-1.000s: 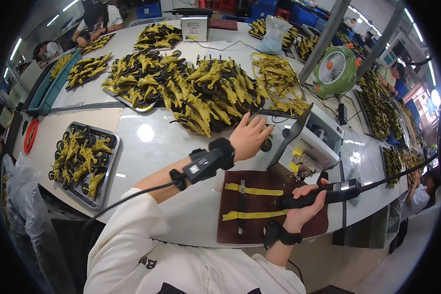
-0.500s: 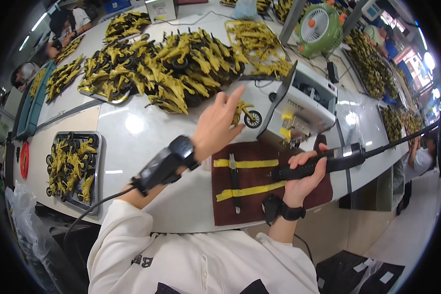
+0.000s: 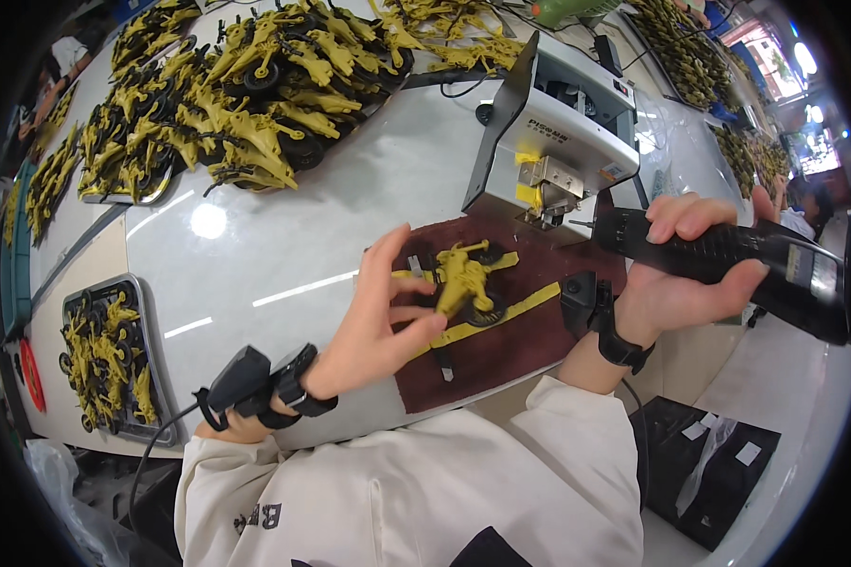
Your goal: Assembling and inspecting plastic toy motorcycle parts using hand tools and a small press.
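A yellow toy motorcycle [image 3: 463, 279] with black wheels is over the dark red mat [image 3: 529, 352], near the yellow tape strips [image 3: 525, 310]. My left hand [image 3: 364, 326] grips its left end between thumb and fingers, with the index finger stretched away. In my right hand [image 3: 667, 293] is a black electric screwdriver [image 3: 629, 236], held sideways. Its thin bit points left, close to the metal front block [image 3: 550, 180] of a white and grey screw feeder [image 3: 577, 128]. I cannot tell whether the bit touches it.
A large heap of yellow and black toy motorcycles [image 3: 255, 104] covers the far left of the table. A metal tray [image 3: 151, 350] with several more stands at the near left. Yellow parts [image 3: 454, 33] lie behind the feeder, and a green fan [image 3: 572, 9] shows at the top edge.
My left hand has taken the toy motorcycle from beside the feeder and brought it nearer, over the mat. My right hand has lifted the screwdriver to the right, its bit now at the feeder's front.
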The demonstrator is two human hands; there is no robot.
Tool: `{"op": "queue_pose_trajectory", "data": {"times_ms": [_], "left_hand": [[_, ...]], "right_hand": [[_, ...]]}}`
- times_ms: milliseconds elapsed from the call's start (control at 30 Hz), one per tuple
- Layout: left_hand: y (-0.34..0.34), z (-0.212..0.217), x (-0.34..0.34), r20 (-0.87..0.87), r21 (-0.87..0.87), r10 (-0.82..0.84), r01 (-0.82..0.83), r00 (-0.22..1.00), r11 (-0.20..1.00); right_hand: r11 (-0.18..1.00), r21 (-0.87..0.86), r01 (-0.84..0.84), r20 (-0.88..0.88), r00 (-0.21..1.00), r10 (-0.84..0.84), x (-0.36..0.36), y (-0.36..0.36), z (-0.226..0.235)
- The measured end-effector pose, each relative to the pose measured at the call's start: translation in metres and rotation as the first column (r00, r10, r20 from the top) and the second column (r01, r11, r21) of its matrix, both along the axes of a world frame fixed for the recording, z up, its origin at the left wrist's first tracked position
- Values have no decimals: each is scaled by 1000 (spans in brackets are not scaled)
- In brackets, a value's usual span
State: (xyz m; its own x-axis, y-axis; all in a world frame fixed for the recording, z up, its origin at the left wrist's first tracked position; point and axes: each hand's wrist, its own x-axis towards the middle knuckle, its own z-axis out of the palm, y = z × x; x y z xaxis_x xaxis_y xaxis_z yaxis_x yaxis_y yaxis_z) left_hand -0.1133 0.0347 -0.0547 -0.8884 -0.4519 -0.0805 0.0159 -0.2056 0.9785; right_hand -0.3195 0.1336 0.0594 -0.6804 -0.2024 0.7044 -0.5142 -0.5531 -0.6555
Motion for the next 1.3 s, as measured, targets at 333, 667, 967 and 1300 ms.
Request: {"op": "queue_pose_trajectory", "data": {"times_ms": [333, 667, 967, 1300], "left_hand": [[-20, -3, -23, 153, -882, -227, 236, 962, 407], [-23, -24, -25, 21, -864, -224, 131, 974, 486], [-24, -19, -14, -9, -866, -84, 35, 996, 499], [-21, -23, -7, 100, -861, -46, 109, 994, 496]], "right_hand": [[978, 159, -135, 23, 991, 133, -13, -37, -18], [977, 197, -87, 48, 996, 79, 11, -19, -21], [977, 176, -117, -2, 993, 119, -12, -41, -19], [918, 206, -339, 214, 931, 295, 39, 1, -38]]}}
